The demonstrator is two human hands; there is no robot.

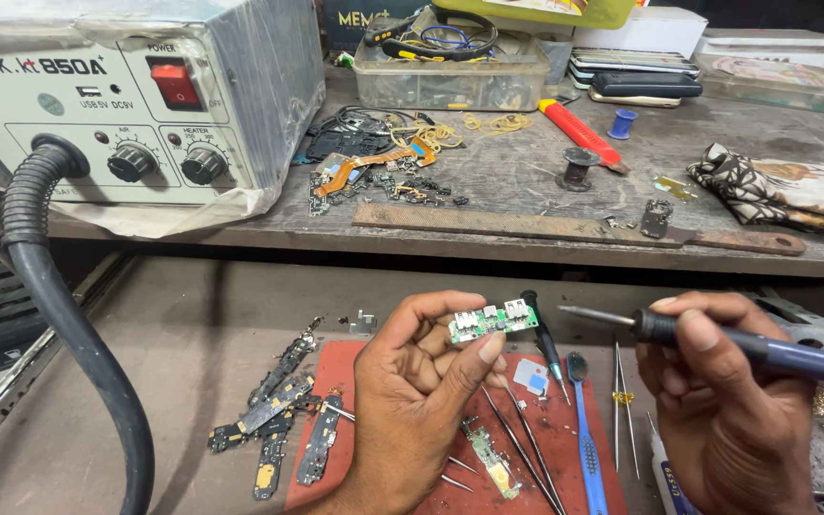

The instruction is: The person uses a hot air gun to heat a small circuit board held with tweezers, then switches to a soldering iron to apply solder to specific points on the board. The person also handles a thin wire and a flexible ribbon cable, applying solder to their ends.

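Observation:
My left hand [412, 401] pinches a small green circuit board [493, 321] with metal ports between thumb and fingers, above a red work mat [565, 448]. My right hand [722, 410] grips a blue-handled soldering iron [717, 339]; its metal tip points left and stops a short way right of the board. Neither tip nor board touches the mat.
On the mat lie tweezers [517, 439], a blue brush [584, 429], a screwdriver [545, 343] and another green board [490, 460]. Phone parts [274, 405] lie left of it. A grey rework station [135, 95] with black hose [59, 315], a long metal file [574, 229], and a parts box [450, 81] sit on the upper shelf.

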